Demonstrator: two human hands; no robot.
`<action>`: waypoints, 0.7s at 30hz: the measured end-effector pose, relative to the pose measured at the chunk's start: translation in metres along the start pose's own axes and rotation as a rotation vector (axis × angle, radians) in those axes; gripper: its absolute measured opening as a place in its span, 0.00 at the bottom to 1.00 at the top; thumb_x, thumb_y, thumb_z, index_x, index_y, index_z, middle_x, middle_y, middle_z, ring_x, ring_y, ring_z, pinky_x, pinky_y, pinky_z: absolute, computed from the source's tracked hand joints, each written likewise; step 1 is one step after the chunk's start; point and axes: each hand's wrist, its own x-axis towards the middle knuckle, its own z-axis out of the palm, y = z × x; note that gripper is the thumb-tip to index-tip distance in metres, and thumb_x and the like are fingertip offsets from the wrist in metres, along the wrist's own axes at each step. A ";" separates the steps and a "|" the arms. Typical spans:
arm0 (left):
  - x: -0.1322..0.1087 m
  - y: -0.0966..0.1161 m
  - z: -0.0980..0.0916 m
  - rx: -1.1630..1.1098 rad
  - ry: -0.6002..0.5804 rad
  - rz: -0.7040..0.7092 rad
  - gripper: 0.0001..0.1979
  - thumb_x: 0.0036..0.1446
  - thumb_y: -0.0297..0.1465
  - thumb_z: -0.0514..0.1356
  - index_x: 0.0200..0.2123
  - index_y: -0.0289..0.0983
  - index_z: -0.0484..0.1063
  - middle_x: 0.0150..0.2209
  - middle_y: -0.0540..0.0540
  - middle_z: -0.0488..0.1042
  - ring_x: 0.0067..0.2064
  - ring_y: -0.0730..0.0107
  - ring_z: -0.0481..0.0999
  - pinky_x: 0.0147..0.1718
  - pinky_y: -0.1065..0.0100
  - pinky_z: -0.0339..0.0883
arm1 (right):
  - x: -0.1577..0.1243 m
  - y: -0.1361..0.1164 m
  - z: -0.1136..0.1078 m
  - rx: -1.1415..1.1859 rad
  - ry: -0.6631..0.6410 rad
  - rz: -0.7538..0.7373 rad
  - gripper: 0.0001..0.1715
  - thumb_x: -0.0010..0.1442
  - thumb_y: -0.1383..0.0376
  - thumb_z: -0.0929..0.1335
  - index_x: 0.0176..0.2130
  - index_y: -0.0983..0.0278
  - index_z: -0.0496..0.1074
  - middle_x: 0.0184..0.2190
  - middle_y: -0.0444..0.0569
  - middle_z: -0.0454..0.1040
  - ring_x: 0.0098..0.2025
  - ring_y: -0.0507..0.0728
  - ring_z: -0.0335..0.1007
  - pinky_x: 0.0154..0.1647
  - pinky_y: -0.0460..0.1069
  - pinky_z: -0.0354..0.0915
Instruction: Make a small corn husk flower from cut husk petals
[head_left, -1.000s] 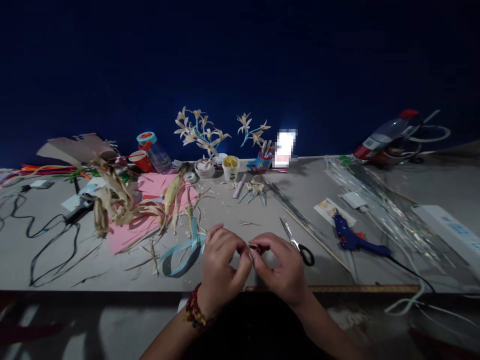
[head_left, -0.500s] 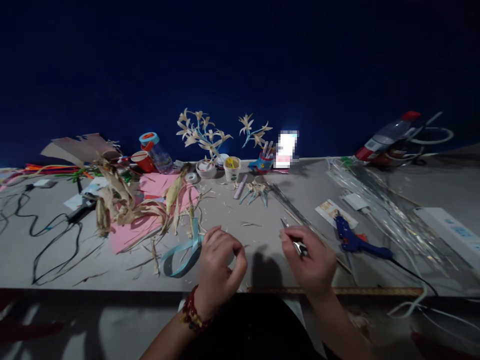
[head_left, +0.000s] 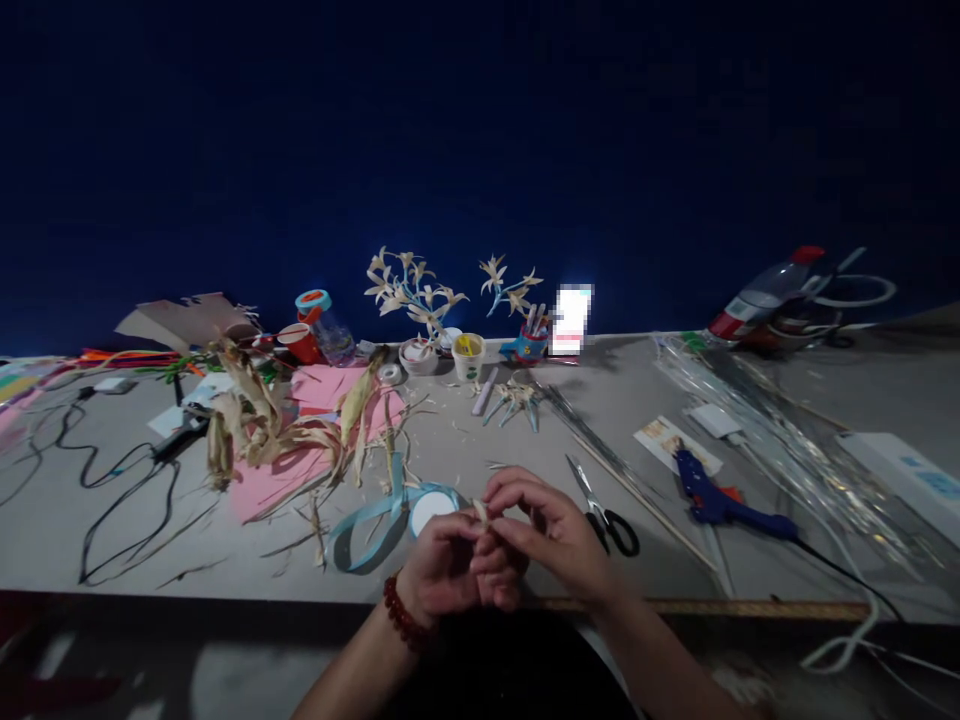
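Note:
My left hand [head_left: 461, 570] is at the table's front edge, palm up, its fingers curled round a small pale husk piece [head_left: 480, 513]. Meeting it from the right, my right hand [head_left: 555, 535] pinches at the same piece with thumb and fingertips. Fingers cover most of the piece. Scissors [head_left: 591, 495] with black handles lie just right of my right hand, blades slightly apart. Beyond my left hand is a roll of light blue ribbon [head_left: 435, 512], its loose end looped to the left. Several husk pieces with blue stems [head_left: 517, 405] lie farther back.
Dried corn husks [head_left: 247, 420] cover pink paper [head_left: 262, 490] at the left. Husk flowers [head_left: 412, 290] stand behind, by a white cup [head_left: 469, 365]. A blue glue gun [head_left: 712, 500], wire bundles [head_left: 780, 440] and a bottle [head_left: 765, 295] occupy the right. Black cables [head_left: 82, 500] trail far left.
My right hand has let go of the scissors, which now lie on the table. Both hands have come together on the small husk piece. The ribbon roll has come into sight.

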 end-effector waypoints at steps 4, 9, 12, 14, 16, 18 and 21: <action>0.004 -0.003 -0.007 0.042 0.009 -0.013 0.12 0.46 0.32 0.64 0.19 0.35 0.64 0.17 0.54 0.55 0.22 0.74 0.57 0.24 0.70 0.57 | -0.002 0.001 0.010 0.071 -0.002 0.012 0.13 0.61 0.56 0.73 0.30 0.61 0.74 0.35 0.47 0.72 0.40 0.56 0.71 0.45 0.50 0.66; 0.006 -0.011 -0.012 0.219 0.088 0.126 0.14 0.50 0.38 0.64 0.22 0.35 0.67 0.18 0.52 0.60 0.22 0.72 0.61 0.26 0.69 0.58 | 0.005 0.002 -0.004 -0.098 0.012 -0.023 0.13 0.63 0.58 0.71 0.30 0.61 0.71 0.33 0.46 0.73 0.39 0.56 0.72 0.43 0.50 0.66; -0.006 -0.014 -0.020 0.877 0.403 0.467 0.13 0.56 0.37 0.65 0.26 0.35 0.69 0.25 0.48 0.68 0.29 0.69 0.67 0.31 0.69 0.59 | 0.031 0.008 -0.032 -0.544 0.014 -0.056 0.07 0.65 0.64 0.69 0.33 0.62 0.72 0.35 0.47 0.75 0.42 0.57 0.73 0.46 0.50 0.65; -0.017 -0.015 -0.029 1.281 0.478 0.687 0.12 0.61 0.36 0.61 0.27 0.37 0.68 0.28 0.48 0.68 0.32 0.67 0.68 0.33 0.68 0.60 | 0.058 0.019 -0.051 -0.938 -0.065 -0.038 0.06 0.65 0.66 0.69 0.34 0.62 0.73 0.36 0.47 0.77 0.43 0.56 0.73 0.48 0.50 0.65; -0.026 -0.017 -0.039 1.495 0.470 0.880 0.11 0.65 0.31 0.56 0.28 0.38 0.66 0.28 0.48 0.67 0.32 0.67 0.69 0.33 0.68 0.61 | 0.090 0.037 -0.065 -1.057 -0.093 -0.001 0.05 0.65 0.68 0.69 0.35 0.62 0.74 0.36 0.48 0.78 0.44 0.57 0.73 0.48 0.51 0.66; -0.030 -0.018 -0.050 1.588 0.441 1.071 0.09 0.65 0.27 0.54 0.30 0.39 0.66 0.27 0.49 0.67 0.31 0.67 0.69 0.33 0.67 0.62 | 0.119 0.058 -0.069 -1.152 -0.120 0.037 0.06 0.66 0.67 0.68 0.36 0.63 0.75 0.36 0.48 0.78 0.43 0.58 0.74 0.48 0.53 0.68; -0.029 -0.018 -0.065 1.620 0.484 1.320 0.08 0.65 0.25 0.54 0.31 0.39 0.65 0.25 0.49 0.68 0.29 0.67 0.68 0.32 0.66 0.63 | 0.153 0.086 -0.058 -1.288 -0.159 0.076 0.10 0.68 0.62 0.69 0.47 0.65 0.74 0.46 0.51 0.77 0.46 0.59 0.75 0.48 0.57 0.72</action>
